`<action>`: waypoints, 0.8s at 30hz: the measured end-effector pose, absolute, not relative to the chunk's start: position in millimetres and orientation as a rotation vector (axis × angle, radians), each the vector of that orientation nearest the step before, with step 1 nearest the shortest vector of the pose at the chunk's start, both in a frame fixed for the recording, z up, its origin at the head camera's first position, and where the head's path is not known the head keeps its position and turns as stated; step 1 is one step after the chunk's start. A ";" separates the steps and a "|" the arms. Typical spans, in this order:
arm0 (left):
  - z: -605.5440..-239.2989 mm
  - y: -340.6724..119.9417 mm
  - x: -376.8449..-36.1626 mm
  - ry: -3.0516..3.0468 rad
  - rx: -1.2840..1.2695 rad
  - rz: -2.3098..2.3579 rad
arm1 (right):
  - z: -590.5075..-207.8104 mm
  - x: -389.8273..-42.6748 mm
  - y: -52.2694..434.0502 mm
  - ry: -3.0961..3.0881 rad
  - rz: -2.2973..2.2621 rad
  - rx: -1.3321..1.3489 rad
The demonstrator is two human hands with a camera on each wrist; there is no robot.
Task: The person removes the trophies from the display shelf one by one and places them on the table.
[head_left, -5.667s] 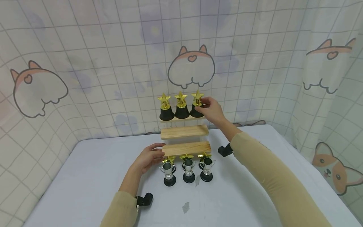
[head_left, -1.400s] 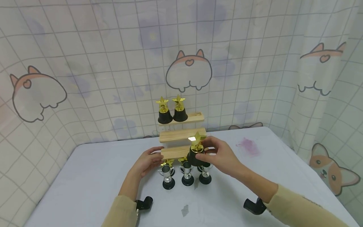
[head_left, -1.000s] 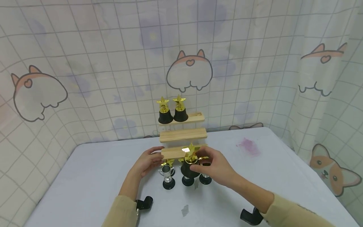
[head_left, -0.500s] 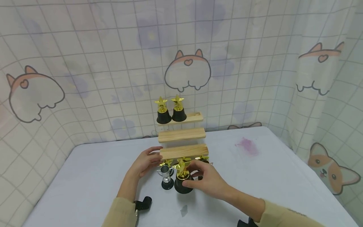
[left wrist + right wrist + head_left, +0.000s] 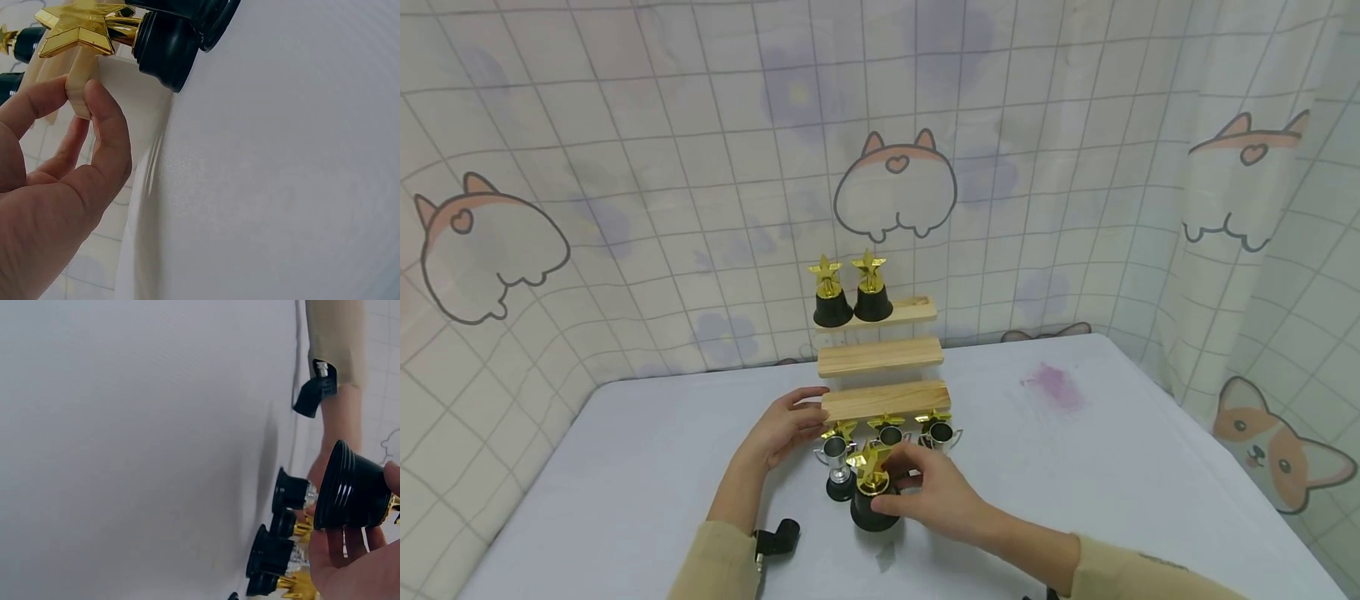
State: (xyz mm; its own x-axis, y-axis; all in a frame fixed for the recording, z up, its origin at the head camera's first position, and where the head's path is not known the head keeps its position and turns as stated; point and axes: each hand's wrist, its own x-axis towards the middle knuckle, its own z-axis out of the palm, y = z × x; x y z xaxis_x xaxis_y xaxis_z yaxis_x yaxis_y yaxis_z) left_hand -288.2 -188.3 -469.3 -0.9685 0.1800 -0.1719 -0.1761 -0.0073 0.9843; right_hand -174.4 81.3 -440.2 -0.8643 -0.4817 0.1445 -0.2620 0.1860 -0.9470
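My right hand holds a star trophy by its black base, in front of the wooden shelf. In the right wrist view, the trophy's base shows between thumb and fingers, away from the tabletop. My left hand pinches the left end of the lowest shelf board; the left wrist view shows thumb and fingers on the board's end. Two more star trophies stand side by side on the top board. The middle board carries nothing.
Three silver cup trophies stand on the white table before the shelf, partly hidden by my right hand. Behind them is a row of gold star trophies. A patterned curtain hangs behind the table.
The right hand has taken the right-hand star trophy off the top board and carried it down and forward, past the silver cups. The left hand stays at the lowest board.
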 end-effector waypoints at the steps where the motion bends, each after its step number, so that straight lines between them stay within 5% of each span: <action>1: -469.2 -188.2 -288.0 2.019 0.002 2.068 | -441.7 -174.0 80.6 2.267 -1.746 -0.714; 24: -469.3 -188.4 -286.8 1.997 -0.006 2.093 | -463.1 -168.3 60.2 2.233 -1.666 -0.578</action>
